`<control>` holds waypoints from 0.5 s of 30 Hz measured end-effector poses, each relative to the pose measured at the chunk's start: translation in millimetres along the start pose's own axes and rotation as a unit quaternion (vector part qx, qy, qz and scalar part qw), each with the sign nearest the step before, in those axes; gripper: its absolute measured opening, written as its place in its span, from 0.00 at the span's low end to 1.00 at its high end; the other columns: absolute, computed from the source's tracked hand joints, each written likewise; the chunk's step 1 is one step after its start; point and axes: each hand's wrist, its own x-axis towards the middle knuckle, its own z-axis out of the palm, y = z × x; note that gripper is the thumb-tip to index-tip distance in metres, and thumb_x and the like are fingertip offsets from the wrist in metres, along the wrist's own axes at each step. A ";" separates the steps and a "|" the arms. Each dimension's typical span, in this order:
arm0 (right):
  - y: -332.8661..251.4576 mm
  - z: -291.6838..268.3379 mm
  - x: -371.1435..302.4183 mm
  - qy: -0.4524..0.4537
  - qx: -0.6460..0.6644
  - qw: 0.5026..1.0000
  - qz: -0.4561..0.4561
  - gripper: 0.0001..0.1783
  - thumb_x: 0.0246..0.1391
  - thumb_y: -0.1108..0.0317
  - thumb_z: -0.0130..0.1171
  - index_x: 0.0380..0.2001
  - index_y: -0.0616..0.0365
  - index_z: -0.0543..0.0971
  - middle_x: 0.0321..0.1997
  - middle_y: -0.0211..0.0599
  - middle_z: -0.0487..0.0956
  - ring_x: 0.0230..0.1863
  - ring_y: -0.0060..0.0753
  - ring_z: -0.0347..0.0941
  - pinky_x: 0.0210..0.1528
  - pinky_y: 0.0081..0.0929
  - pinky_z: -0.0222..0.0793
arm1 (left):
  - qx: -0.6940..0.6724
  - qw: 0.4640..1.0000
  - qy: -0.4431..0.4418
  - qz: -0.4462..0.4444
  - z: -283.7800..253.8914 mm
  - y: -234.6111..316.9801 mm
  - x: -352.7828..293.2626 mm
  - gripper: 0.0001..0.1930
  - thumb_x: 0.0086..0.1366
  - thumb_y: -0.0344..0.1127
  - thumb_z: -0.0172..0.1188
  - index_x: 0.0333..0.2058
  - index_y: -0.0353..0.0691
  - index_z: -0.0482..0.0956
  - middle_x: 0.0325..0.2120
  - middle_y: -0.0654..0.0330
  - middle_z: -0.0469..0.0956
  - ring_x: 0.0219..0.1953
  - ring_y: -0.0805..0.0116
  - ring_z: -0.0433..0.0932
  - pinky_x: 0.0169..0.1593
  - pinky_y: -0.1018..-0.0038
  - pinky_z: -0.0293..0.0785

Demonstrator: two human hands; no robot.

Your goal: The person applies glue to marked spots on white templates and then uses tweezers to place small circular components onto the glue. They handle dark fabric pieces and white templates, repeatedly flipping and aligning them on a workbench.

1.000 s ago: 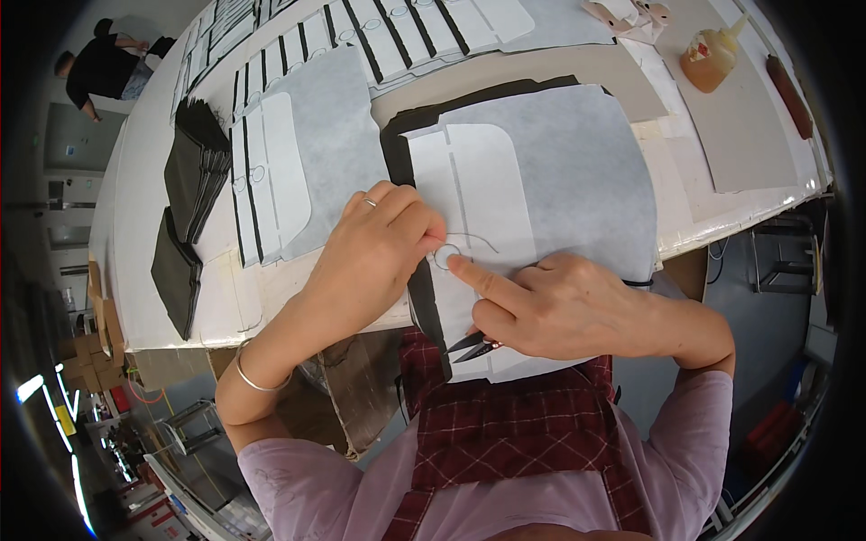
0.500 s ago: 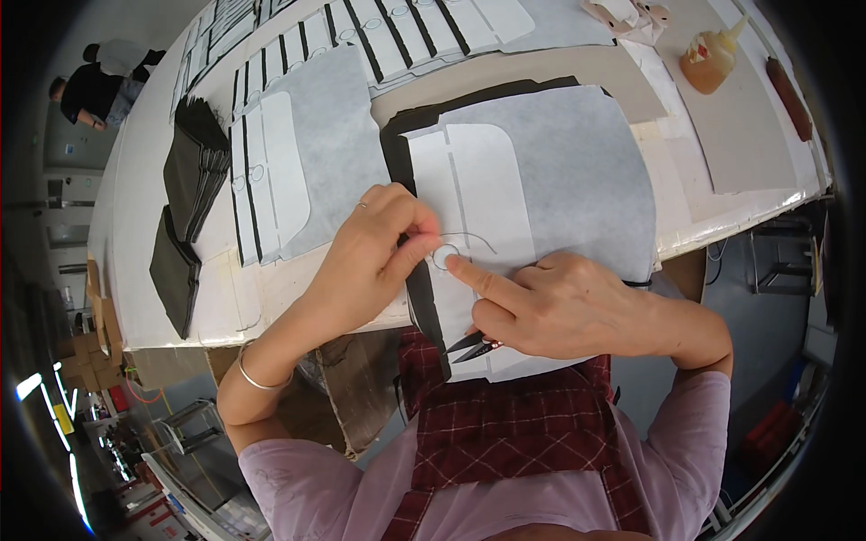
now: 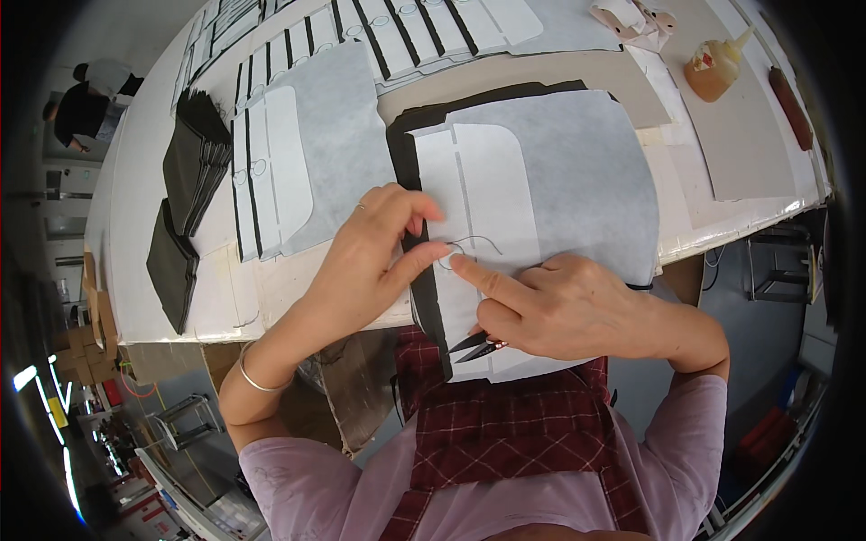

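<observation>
In front of me lies a pale grey fabric panel (image 3: 586,171) with a dark border and a white rounded patch (image 3: 492,171) on it. My left hand (image 3: 365,248) rests over its left part, thumb tip down at a small round white piece (image 3: 445,261), index finger lifted apart from the thumb. My right hand (image 3: 568,307) presses its index fingertip on the same piece and keeps small black-bladed snips (image 3: 478,346) under its curled fingers. A dark thread (image 3: 487,240) curves out from between the fingertips. The fingertips cover most of the round piece.
Folded black pieces (image 3: 194,171) are stacked at the left of the white table (image 3: 135,298). Similar panels (image 3: 334,135) lie beyond my left hand and along the back. A bottle of amber liquid (image 3: 713,72) stands at the far right. Two people (image 3: 86,113) are at the far left.
My left index finger and thumb have parted, the thumb now reaching onto the round piece. My right hand still presses there with the snips held. The view has shifted slightly.
</observation>
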 end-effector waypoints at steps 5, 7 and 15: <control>0.0 -0.6 -0.8 -0.004 -0.001 1.000 0.001 0.10 0.43 0.70 0.60 0.17 0.55 0.68 0.51 0.51 0.82 0.11 0.13 0.64 0.13 0.17 0.61 | -0.043 0.998 -0.017 -0.038 -1.4 -9.1 -2.1 0.09 0.66 0.30 0.63 0.40 0.35 0.73 0.30 0.62 0.69 0.35 0.68 0.67 0.42 0.74 0.68; -0.1 0.4 -0.8 0.000 0.001 1.000 0.003 0.10 0.43 0.70 0.60 0.17 0.55 0.68 0.51 0.51 0.82 0.11 0.13 0.64 0.13 0.17 0.61 | -0.147 0.982 -0.013 -0.121 -4.4 -7.2 -2.2 0.09 0.65 0.29 0.64 0.39 0.35 0.73 0.30 0.61 0.69 0.35 0.66 0.68 0.42 0.72 0.68; 0.7 -1.9 0.9 -0.007 0.007 1.000 0.005 0.10 0.44 0.70 0.60 0.17 0.55 0.69 0.51 0.52 0.82 0.11 0.14 0.66 0.14 0.17 0.63 | -0.014 0.999 -0.024 -0.026 0.5 -6.4 0.3 0.07 0.67 0.28 0.62 0.40 0.35 0.74 0.31 0.62 0.72 0.34 0.71 0.70 0.42 0.76 0.69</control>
